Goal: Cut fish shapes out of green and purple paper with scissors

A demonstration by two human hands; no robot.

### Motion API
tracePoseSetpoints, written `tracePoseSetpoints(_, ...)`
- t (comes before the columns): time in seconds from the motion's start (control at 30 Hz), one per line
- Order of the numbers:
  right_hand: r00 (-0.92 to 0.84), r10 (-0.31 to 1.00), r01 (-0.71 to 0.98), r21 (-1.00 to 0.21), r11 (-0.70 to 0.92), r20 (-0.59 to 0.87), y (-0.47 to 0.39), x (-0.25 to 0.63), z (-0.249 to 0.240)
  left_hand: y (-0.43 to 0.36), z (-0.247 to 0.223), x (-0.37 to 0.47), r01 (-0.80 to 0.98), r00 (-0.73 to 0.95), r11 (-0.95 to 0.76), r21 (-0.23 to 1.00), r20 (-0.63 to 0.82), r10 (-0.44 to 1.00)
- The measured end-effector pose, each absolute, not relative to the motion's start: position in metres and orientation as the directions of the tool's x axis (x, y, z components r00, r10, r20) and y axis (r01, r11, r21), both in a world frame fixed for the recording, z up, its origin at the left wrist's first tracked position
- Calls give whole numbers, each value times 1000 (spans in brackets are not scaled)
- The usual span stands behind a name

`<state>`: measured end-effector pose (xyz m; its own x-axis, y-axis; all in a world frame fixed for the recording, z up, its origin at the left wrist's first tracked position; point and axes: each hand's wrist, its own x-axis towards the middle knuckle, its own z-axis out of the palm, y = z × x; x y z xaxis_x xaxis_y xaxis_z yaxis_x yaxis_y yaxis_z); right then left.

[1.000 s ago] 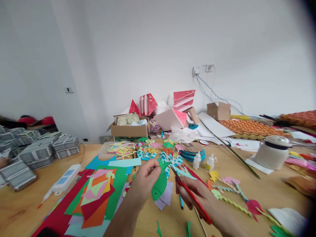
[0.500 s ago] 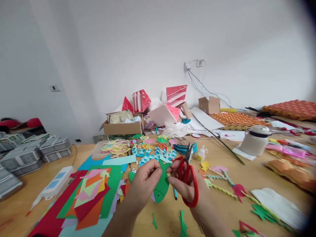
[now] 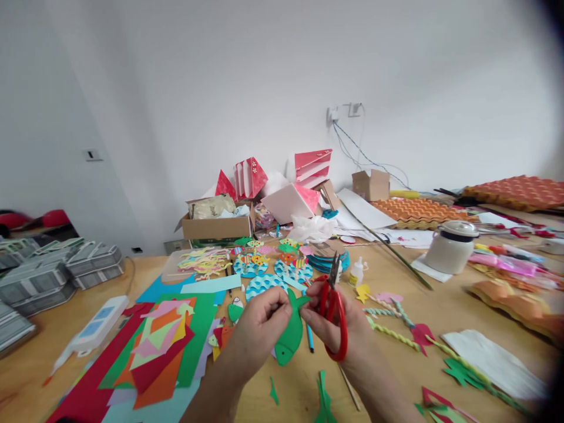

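A green paper fish (image 3: 290, 336) with a drawn eye hangs head down between my hands. My left hand (image 3: 265, 320) is closed, pinching the fish near the base of its tail. The fingers of my right hand (image 3: 325, 320) pinch the tail's other side. Looped on that same hand is a pair of scissors (image 3: 337, 317) with red handles, its dark blades pointing up and away from the fish. Below lie green paper scraps (image 3: 324, 402) on the table. A blue pen (image 3: 310, 339) lies just behind the fish, partly hidden by it.
Coloured paper sheets (image 3: 167, 346) are stacked at left beside a white glue gun (image 3: 94, 329). Blue dotted discs (image 3: 265, 284) with small paper fish lie ahead. A glue bottle (image 3: 358, 272), braided cords (image 3: 396, 336) and a lidded white pot (image 3: 452, 249) stand or lie at right.
My right fingers and the scissors have shifted slightly at the fish's tail, and the tail now spreads toward my right hand. The view has moved a little. Both hands keep their grip.
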<state>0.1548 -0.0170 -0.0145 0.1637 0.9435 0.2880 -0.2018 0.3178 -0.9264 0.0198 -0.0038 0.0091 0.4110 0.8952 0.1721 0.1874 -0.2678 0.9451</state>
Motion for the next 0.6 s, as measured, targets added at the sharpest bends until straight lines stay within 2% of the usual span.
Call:
tracePoseSetpoints(0.1,157,938,-145,-932,332,310,-19,156,-18,-4,10,20,205,415,-248,947,145,898)
tracePoseSetpoints(0.33,91,924,124,-925,360,372,-25,161,-19,-1,5,19,221,416,-290,931,179,892)
tracePoseSetpoints(0.6,40,915,256,-889,379,402,-26,162,-17,4,0,20,155,418,-205,967,124,900)
